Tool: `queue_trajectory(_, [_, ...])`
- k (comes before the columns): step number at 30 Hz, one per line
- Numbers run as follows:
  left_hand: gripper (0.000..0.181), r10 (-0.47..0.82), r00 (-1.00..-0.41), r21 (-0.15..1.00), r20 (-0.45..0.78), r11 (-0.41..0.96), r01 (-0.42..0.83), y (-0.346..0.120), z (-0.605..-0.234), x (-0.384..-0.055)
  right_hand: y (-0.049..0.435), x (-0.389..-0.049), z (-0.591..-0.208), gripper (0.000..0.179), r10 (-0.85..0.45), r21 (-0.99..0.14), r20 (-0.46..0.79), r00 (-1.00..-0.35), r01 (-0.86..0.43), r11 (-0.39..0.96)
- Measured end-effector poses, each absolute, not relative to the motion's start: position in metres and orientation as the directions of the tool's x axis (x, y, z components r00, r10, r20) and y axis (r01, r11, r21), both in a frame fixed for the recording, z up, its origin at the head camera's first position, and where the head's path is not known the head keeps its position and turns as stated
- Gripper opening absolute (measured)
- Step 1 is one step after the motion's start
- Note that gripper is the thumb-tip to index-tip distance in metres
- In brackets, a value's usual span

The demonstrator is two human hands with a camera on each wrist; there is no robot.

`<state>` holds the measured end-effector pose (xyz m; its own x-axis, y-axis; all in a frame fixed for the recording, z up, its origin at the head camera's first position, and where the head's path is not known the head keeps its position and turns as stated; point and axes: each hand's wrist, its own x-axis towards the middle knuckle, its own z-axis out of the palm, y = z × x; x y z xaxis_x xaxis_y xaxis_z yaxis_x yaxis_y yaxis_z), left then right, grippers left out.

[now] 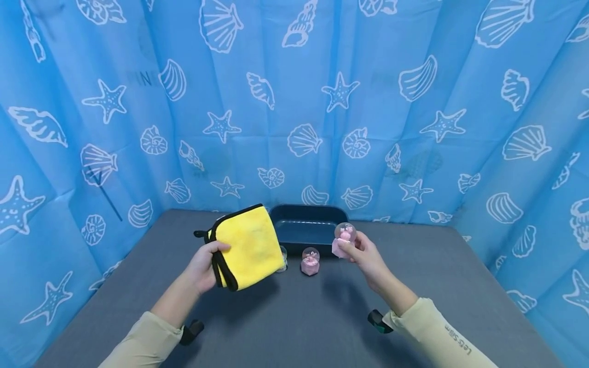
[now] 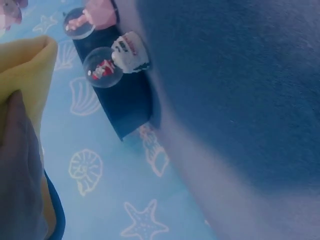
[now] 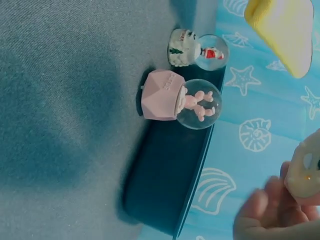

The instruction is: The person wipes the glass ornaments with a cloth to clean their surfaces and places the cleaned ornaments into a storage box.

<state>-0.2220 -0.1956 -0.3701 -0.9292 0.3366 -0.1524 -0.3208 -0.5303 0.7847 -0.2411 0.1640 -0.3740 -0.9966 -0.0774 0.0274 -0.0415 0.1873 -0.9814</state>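
A folded yellow cloth [image 1: 250, 245] with black edging is gripped in my left hand [image 1: 204, 266], raised above the table. My right hand [image 1: 368, 258] holds a pink-based snow globe [image 1: 344, 239] by its base, near the right end of the dark blue tray [image 1: 306, 214]. On the table before the tray stands a second pink snow globe [image 3: 165, 95], upright, with a pink figure inside. Beside it is a white-based snow globe [image 2: 131, 52] with a red and white figure; the cloth partly hides it in the head view.
The grey table [image 1: 294, 322] carries the tray at its back edge. Behind and along the sides hangs a blue curtain [image 1: 285, 117] printed with white shells and starfish. Dark straps [image 1: 192, 332] show at both wrists.
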Motion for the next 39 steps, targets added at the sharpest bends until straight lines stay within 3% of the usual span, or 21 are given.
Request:
queue_trajectory(23, [0.021,0.314,-0.935,0.820,-0.167,-0.483,-0.309,-0.169,-0.363,-0.227,0.144,-0.241,-0.377,0.036,-0.114,-0.997,0.017,-0.993,-0.025,0.069])
queue_trajectory(39, [0.026,0.303,-0.930,0.865,-0.208,-0.387,-0.319,-0.151,-0.363,-0.229,0.138,-0.237,-0.372,0.040,-0.109,-0.983,0.020,-0.994,-0.039,0.182])
